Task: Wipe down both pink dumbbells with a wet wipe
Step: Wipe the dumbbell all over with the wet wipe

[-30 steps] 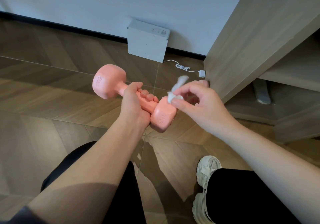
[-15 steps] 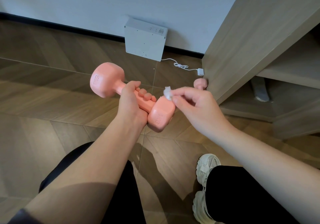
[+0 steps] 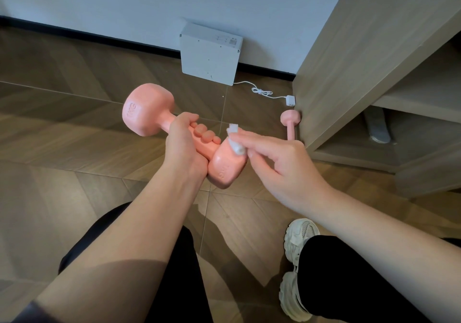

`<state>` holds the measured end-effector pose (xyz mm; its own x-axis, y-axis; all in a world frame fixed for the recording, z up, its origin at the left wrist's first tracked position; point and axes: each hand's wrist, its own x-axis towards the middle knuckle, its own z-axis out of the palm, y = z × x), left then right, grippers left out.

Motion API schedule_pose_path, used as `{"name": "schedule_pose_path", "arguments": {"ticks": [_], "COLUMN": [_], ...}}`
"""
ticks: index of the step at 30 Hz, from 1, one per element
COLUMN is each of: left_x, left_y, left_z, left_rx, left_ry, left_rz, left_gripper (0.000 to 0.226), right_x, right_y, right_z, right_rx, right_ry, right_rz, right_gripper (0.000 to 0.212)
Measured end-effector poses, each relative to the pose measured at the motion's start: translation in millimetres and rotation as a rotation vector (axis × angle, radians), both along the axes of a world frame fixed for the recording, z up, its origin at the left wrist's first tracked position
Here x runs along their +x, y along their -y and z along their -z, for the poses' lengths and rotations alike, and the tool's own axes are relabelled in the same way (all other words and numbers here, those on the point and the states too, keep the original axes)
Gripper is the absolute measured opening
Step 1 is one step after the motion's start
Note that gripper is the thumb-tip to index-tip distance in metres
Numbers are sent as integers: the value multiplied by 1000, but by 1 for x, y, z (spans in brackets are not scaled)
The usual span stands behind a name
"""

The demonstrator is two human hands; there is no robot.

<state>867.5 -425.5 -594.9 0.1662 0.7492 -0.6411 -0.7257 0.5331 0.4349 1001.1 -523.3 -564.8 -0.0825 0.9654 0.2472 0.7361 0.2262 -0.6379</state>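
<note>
Above wood floor (image 3: 62, 148) near wall (image 3: 124, 3), left grip (image 3: 183, 145) clamps dumbbell (image 3: 147, 113), right grip (image 3: 282, 165) pinches wipe (image 3: 235, 140).

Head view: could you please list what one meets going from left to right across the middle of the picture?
In order: left hand → wet wipe → pink dumbbell on the floor → wooden cabinet.

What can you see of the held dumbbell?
The dumbbell is matte pink: two blocky heads with raised lettering on their ends, joined by a slim grip. It is off the floor, slanting far left to near right. The left hand holds the grip; the right hand pinches a wipe against the near head.
</note>
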Motion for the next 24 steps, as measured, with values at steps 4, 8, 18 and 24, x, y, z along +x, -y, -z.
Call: {"name": "schedule_pose_path", "arguments": {"ticks": [4, 8, 18, 24], "left_x": [-1, -1, 1, 2], "left_y": [1, 0, 2, 2], "left_z": [1, 0, -2, -5], "left_rx": [-9, 0, 7, 43], "left_ry": [-27, -38, -69, -15], "left_rz": [-20, -35, -49, -53], "left_gripper": [25, 28, 27, 27], "right_x": [0, -8, -7, -2], "right_y": [1, 7, 1, 1], "right_z": [-1, 3, 10, 4], "right_rx": [72, 134, 124, 175], "right_ry": [155, 272, 171, 194], "right_rz": [-14, -158, -61, -99], "right_gripper": [37, 38, 38, 33]}}
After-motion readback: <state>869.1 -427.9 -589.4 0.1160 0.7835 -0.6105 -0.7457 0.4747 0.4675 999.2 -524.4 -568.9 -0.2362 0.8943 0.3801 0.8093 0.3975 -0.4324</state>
